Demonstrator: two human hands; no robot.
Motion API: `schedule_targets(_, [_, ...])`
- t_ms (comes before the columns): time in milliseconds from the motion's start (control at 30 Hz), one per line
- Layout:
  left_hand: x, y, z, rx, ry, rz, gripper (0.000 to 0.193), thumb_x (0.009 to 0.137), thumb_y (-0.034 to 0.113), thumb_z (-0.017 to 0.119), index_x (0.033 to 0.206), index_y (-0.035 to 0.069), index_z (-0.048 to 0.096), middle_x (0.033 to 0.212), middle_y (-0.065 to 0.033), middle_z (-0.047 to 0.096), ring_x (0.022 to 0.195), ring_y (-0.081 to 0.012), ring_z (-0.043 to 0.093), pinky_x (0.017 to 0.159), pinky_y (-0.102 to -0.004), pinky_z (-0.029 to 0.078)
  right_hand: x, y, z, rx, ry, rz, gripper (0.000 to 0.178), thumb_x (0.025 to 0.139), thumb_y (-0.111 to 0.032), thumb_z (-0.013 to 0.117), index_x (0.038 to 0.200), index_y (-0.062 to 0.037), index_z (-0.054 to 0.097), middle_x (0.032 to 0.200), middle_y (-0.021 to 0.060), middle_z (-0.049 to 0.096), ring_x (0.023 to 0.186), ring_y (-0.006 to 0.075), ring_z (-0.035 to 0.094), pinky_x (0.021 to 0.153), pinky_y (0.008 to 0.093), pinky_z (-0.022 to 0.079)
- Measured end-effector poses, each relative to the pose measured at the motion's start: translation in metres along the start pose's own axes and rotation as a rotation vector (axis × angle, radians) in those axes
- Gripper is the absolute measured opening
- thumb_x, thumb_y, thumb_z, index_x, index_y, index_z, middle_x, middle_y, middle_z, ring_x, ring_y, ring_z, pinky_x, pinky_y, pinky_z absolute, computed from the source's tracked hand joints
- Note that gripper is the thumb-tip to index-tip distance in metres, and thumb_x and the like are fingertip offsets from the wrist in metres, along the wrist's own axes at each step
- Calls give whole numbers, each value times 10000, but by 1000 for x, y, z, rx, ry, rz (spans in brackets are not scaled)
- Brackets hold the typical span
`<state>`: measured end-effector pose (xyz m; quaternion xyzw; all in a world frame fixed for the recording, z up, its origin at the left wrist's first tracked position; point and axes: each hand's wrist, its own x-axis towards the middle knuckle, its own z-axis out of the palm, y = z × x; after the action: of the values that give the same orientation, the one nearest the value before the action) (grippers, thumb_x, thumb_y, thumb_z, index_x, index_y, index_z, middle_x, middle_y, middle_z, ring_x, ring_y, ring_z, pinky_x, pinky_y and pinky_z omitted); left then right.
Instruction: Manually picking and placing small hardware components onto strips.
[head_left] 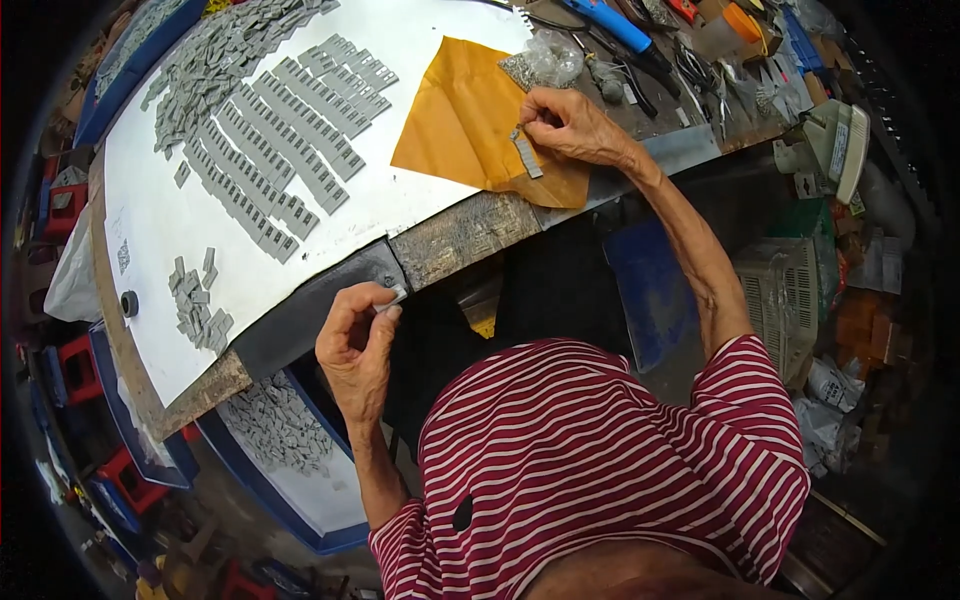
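1. wooden workbench (pixel 455 240) topped with white sheet (pixel 200 210); blue trays (pixel 300 490) of more grey parts below its edge.
2. long rows of small grey parts (pixel 280 150) lined up on the sheet, loose heap (pixel 215 50) behind, small cluster (pixel 198 305) near front edge.
3. orange paper (pixel 460 115) at bench right, clear bag of small bits (pixel 545 62) just behind it.
4. right hand (pixel 565 125) closed, fingertips pinching at short stack of grey parts (pixel 526 153) lying on the orange paper.
5. left hand (pixel 355 345) closed on one small grey piece (pixel 393 298) at bench front edge.
6. step judged: assembling or sorting pieces, mid-batch; many rows done.
7. next move likely needs bringing both hands together, fine pinch, steady alignment.
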<state>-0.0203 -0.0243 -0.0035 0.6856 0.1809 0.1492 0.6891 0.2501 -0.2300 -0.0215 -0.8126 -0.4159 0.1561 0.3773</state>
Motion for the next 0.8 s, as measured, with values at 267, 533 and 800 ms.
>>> schedule_targets(267, [-1, 0, 7, -16, -31, 15, 137, 761, -71, 574, 877, 1, 580, 848, 13, 510, 693, -34, 446, 596, -156, 354, -4, 2, 4, -35, 65, -16, 89, 779, -67, 557, 803, 13, 524, 641, -25, 487, 596, 33, 450, 533, 199, 398])
schedule_targets(533, [3, 2, 13, -67, -25, -40, 129, 788, -30, 582, 912, 3, 581, 814, 10, 520, 678, -35, 462, 587, -155, 362, -10, -20, -5, 310, 39, 134, 103, 802, -104, 561, 815, -2, 556, 629, -28, 472, 541, 30, 416, 477, 190, 356])
schedule_targets(800, [14, 8, 28, -185, -61, -52, 137, 814, 10, 575, 947, -23, 577, 784, -5, 537, 690, -58, 506, 638, -170, 413, -16, -59, 10, 994, -41, 396, 80, 816, -66, 533, 756, -22, 505, 635, -18, 435, 477, 13, 330, 409, 150, 259])
